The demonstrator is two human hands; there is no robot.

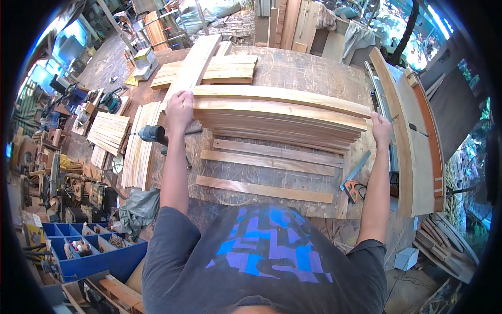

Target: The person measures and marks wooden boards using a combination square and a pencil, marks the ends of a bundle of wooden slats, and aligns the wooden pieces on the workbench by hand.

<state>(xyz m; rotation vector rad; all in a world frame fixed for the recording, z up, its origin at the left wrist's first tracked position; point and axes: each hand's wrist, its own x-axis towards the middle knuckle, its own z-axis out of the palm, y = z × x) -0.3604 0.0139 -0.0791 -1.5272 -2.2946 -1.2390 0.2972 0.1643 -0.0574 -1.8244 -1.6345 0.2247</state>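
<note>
My left hand (179,107) is closed on the left end of a pale wooden plank (282,97), with my right hand (381,125) closed at its right end. The plank lies along the top of a stack of similar planks (282,128). Several separate slats (264,188) lie flat nearer me on the worktable (287,68). A black power drill (151,133) sits just left of my left forearm, and a try square (358,168) with an orange-and-black handle lies inside my right forearm.
More plank bundles (141,146) lie left and at the back (230,68). A long board (402,131) stands along the right side. A blue compartment box (94,264) with small items is at lower left, near a crumpled grey cloth (136,209). Leaning sheets (293,26) stand behind.
</note>
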